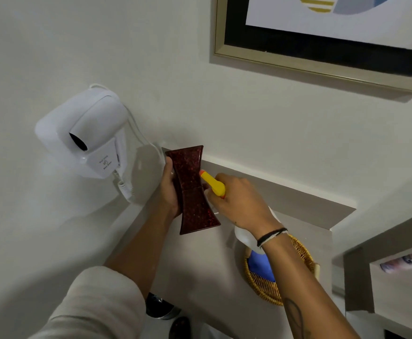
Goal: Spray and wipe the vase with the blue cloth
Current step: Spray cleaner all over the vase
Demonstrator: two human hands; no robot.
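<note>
Vase [190,189], dark red and speckled with a pinched waist, sits in our left hand [169,189], lifted clear above the grey table [200,260] and tilted a little. Our left hand wraps its left edge, fingers closed around the back. Our right hand [239,204] grips a spray bottle [245,234] by the neck, closed tight on it, with the yellow nozzle [212,183] aimed at the vase's waist and almost touching it. We cannot tell whether a finger is pressing the trigger, since the hand covers it. The bottle's white body shows below our right wrist, which wears a black band [271,236]. The blue cloth [261,265] lies in a wicker basket [297,255] on the table, under our right forearm. A white hair dryer [87,135] hangs on the wall to the left, and a framed picture [322,45] hangs above.
</note>
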